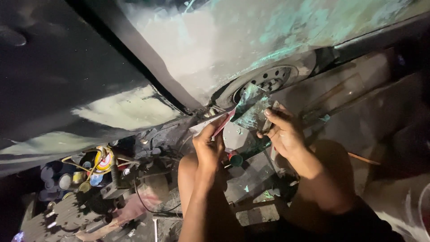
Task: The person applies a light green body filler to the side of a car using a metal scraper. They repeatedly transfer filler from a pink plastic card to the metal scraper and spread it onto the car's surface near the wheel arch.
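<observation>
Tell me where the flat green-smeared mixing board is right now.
The flat green-smeared mixing board sits centre of the head view, gripped by the right hand, just below the car's wheel.

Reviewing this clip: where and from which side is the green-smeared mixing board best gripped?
Grip the green-smeared board by its lower right edge, coming from the right, as the right hand does. Its upper face carries wet green filler, and the left hand works a red-handled spreader along its left edge.
</observation>
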